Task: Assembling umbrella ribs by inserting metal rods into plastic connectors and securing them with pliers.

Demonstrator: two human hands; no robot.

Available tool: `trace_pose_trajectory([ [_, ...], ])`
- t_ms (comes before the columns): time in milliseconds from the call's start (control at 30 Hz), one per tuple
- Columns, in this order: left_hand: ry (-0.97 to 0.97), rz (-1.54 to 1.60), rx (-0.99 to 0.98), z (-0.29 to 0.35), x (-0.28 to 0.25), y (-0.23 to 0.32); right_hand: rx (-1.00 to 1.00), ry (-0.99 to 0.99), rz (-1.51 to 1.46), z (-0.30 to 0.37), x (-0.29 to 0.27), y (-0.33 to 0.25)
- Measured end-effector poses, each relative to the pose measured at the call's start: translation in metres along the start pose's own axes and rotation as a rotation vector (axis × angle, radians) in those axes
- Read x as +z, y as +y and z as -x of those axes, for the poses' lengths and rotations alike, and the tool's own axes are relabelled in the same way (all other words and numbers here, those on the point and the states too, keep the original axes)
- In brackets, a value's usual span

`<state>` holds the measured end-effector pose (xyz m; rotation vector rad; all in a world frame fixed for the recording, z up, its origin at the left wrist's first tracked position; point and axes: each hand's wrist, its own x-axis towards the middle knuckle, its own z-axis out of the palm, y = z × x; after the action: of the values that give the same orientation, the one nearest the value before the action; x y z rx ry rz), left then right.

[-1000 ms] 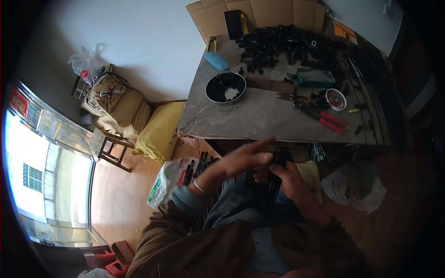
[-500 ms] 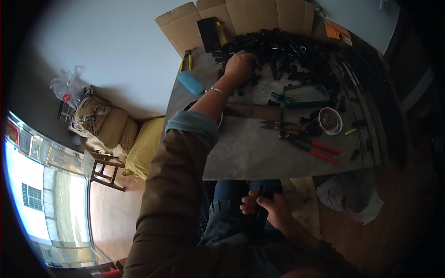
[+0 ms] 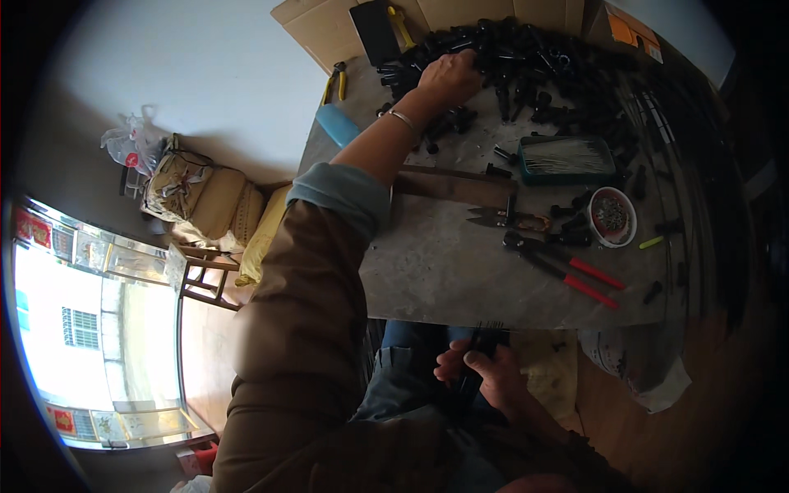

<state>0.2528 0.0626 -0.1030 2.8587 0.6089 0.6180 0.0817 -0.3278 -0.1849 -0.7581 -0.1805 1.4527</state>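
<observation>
My left hand [image 3: 450, 80] stretches over the table to the near edge of a big heap of small black tubular parts [image 3: 526, 62]. Its fingertips are hidden among the parts, so their grip does not show. Down at my lap, below the table's front edge, my right hand [image 3: 493, 374] is closed, thumb against curled fingers. A dark slim thing [image 3: 474, 338] sticks up from it, too dark to name. On the table lie red-handled pliers [image 3: 575, 275], small snips [image 3: 501, 218] and a brown flat bar [image 3: 456, 187].
A green tray [image 3: 530, 175] of thin pale strips and a white bowl [image 3: 626, 238] of small metal bits stand on the right. Yellow-handled pliers [image 3: 335, 82] and a blue object [image 3: 335, 123] lie at left. Cardboard [image 3: 468, 12] lines the back; long dark rods lie along the right side.
My view has shifted, so the table sits higher and looks nearer. My left hand has reached a little farther into the black heap. The right hand stays closed at my lap.
</observation>
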Motion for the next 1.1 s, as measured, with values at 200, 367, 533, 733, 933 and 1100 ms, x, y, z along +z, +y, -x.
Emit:
trace_pose_trajectory([
  [200, -0.461, -0.233, 0.077, 0.022, 0.004, 0.001, 0.009, -0.018, 0.024, -0.001, 0.005, 0.002],
  [367, -0.258, -0.238, 0.141, 0.039, 0.000, 0.016, -0.040, -0.076, 0.057, 0.005, 0.007, 0.008],
  [533, -0.469, 1.313, -0.266, 0.100, -0.053, 0.051, -0.032, -0.069, 0.070, 0.016, 0.021, 0.013],
  [733, -0.294, 1.786, -0.484, 0.267, -0.096, 0.080, -0.035, -0.049, 0.055, 0.012, 0.032, 0.025],
  [933, -0.001, 2.002, -0.709, 0.384, -0.094, 0.076, -0.131, -0.077, 0.267, 0.005, 0.062, 0.032],
  [1100, 0.057, 2.103, -0.746, 0.412, -0.073, 0.083, -0.201, 0.004, 0.364, 0.009, 0.072, 0.047],
])
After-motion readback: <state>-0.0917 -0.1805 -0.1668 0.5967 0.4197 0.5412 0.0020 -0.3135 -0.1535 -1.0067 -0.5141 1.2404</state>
